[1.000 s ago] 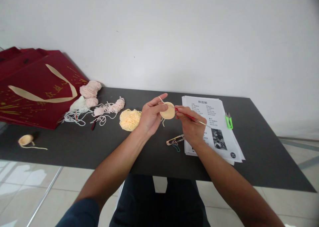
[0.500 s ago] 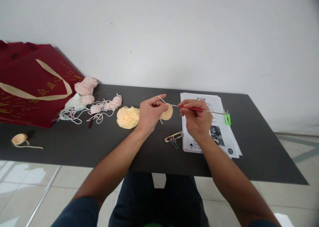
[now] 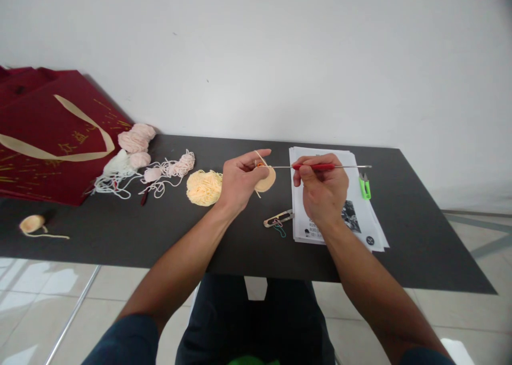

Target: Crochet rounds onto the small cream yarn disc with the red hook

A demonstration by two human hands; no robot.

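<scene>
My left hand (image 3: 239, 180) pinches a small round tan crochet piece (image 3: 267, 181) above the black table (image 3: 420, 237), with a strand of yarn looped over its forefinger. My right hand (image 3: 323, 191) grips a crochet hook (image 3: 320, 166) by its red handle. The hook lies level, and its metal tip reaches the top edge of the crochet piece. A loose bundle of pale yellow yarn (image 3: 204, 187) lies just left of my left hand.
A stack of printed sheets (image 3: 360, 215) lies under my right hand, green snips (image 3: 364, 187) on it. Metal snips (image 3: 278, 219) with stitch markers lie near the front. Pink and white yarn (image 3: 136, 157), a red bag (image 3: 48, 135) and another tan piece (image 3: 32, 223) sit left.
My right hand has drawn the hook out to the right and turned it level, away from the crochet piece. The left hand has stayed in place with the piece.
</scene>
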